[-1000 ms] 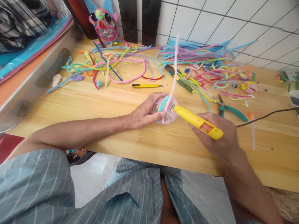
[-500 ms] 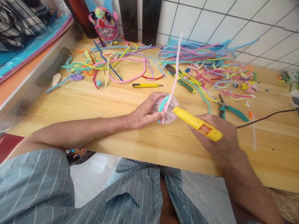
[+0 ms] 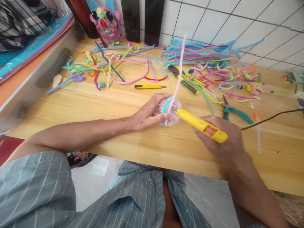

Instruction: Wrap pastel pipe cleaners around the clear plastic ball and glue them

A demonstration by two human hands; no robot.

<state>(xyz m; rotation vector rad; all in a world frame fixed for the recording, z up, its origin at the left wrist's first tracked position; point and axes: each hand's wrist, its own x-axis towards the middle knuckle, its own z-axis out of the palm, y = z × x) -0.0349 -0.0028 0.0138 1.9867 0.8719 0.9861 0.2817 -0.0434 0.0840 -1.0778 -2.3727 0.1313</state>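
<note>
My left hand (image 3: 146,114) is closed around a small round craft ball (image 3: 169,110) wound with teal and pink pipe cleaners, pressed onto the wooden table (image 3: 95,107). A long pink pipe cleaner (image 3: 179,69) rises from the ball toward the wall. In my right hand (image 3: 223,137) I grip a yellow glue gun (image 3: 201,125); its metal tip touches the ball's right side. A black cord (image 3: 268,119) trails off to the right from it.
Loose coloured pipe cleaners (image 3: 204,63) cover the back of the table. A yellow utility knife (image 3: 148,86), a green-handled tool (image 3: 188,86) and teal pliers (image 3: 235,110) lie among them. A clown-face craft (image 3: 105,22) leans at the back left. A grey case (image 3: 35,76) borders the left edge.
Both hands stay nearly still. The glue gun shifted slightly against the ball, and the upright pink pipe cleaner swayed a little to the right.
</note>
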